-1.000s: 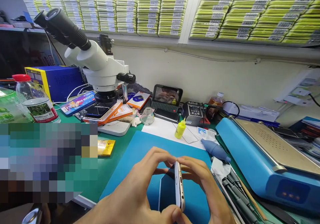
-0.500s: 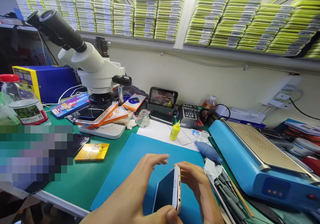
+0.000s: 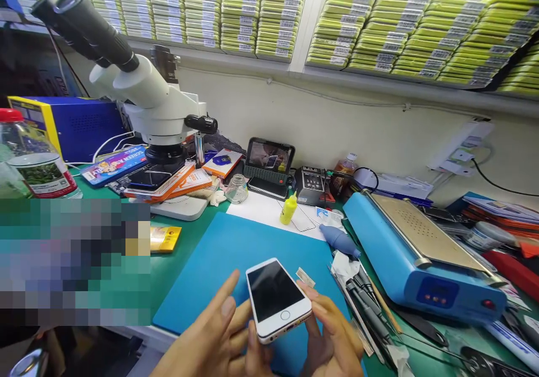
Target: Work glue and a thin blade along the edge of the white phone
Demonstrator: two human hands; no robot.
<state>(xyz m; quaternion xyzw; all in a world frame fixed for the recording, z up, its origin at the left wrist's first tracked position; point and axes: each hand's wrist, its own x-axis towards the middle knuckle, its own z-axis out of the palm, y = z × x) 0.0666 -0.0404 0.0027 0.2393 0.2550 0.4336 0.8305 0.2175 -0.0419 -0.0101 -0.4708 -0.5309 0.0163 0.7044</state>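
A white smartphone (image 3: 277,298) with a dark screen lies face up across the fingertips of both hands, above the blue work mat (image 3: 219,259). My left hand (image 3: 219,338) supports its left and near edge, thumb by the bottom end. My right hand (image 3: 332,338) holds the right side, fingers along the edge. A small pale strip (image 3: 305,276) lies on the mat just beyond the phone.
A white stereo microscope (image 3: 147,96) stands at the back left over orange boxes. A blue heating machine (image 3: 416,253) fills the right. Tweezers and tools (image 3: 370,309) lie beside the mat. A yellow dropper bottle (image 3: 288,208), blue blower (image 3: 339,241) and small screen (image 3: 269,158) sit behind.
The phone went from standing on edge between my hands to lying flat, screen up. My hands dropped lower and nearer; the view shifted right.
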